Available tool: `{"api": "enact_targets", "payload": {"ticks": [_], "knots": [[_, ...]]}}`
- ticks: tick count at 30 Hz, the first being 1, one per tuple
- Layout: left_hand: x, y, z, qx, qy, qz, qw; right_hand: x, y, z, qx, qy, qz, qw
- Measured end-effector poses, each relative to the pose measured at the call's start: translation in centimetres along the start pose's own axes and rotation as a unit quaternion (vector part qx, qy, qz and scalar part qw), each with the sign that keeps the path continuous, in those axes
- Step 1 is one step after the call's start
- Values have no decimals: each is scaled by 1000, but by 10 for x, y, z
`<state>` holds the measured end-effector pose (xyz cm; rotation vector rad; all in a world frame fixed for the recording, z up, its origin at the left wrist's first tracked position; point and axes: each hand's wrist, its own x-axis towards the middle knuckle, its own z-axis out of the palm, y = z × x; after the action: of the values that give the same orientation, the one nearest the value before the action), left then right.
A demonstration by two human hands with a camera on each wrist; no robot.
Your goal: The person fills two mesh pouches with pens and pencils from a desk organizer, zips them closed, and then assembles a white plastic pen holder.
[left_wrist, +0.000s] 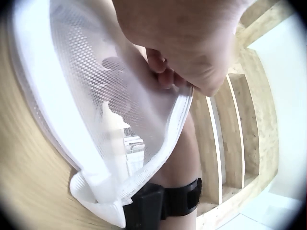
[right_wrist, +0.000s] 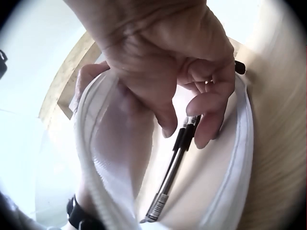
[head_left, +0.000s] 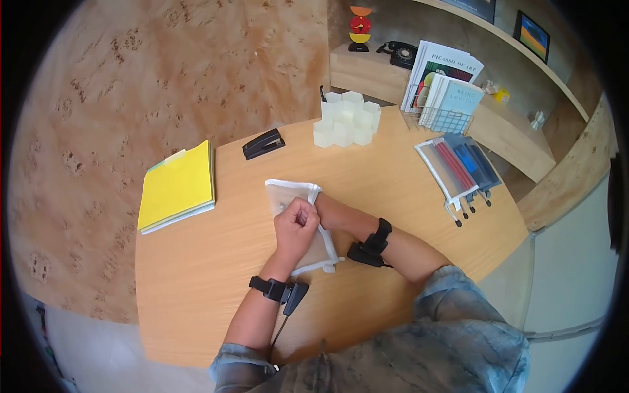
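Note:
A white-trimmed mesh zipper pouch [head_left: 321,252] lies on the table in front of the person. My left hand [head_left: 295,226] grips its upper edge with curled fingers, also seen from below in the left wrist view. Through the pouch's open mouth goes my right hand [right_wrist: 158,67], its fingers inside, showing through the mesh in the left wrist view. Black-gripped pens [right_wrist: 168,179] lie in the pouch. Thumb and fingers of the right hand stand apart around the upper ends of these pens, fingertips right at them. In the head view most of the right hand is hidden.
Yellow folder stack [head_left: 177,187] at left; black stapler [head_left: 264,144] and white hexagonal holder [head_left: 347,121] along the back. At right are a wire rack [head_left: 452,123] with books and mesh pouches [head_left: 455,170], one with red pencils. A shelf [head_left: 511,124] stands behind.

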<state>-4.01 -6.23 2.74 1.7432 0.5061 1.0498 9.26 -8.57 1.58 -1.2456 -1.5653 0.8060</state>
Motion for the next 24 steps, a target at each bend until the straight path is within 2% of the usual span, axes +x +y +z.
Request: {"api": "enact_targets", "payload": {"ticks": [5, 7, 11, 14, 16, 19, 20, 22, 24], "knots": [[-6, 19, 7, 79, -30, 58, 995, -7, -4, -9, 115, -100, 15, 988], [-7, 24, 9, 101, -48, 80, 990, -12, -6, -9, 167, -115, 21, 979], [-7, 30, 10, 114, -48, 91, 988, -14, -3, -2, 260, -93, 53, 960], [-4, 30, 8, 122, -39, 80, 989, -6, 5, 8, 358, -26, 123, 925], [-1, 23, 6, 129, -13, 57, 990, 3, 11, 13, 350, 28, 173, 920], [6, 18, -3, 140, 0, 3, 990, 6, 19, 13, 97, 51, 228, 967], [9, 10, -5, 123, 9, 15, 992, 5, 14, 9, 114, 15, 202, 973], [13, -8, -13, 60, 23, -38, 997, 9, 28, 14, 128, 9, 225, 966], [17, -20, -19, -15, 45, -77, 996, 6, 16, 11, 147, -11, 239, 960]]}}
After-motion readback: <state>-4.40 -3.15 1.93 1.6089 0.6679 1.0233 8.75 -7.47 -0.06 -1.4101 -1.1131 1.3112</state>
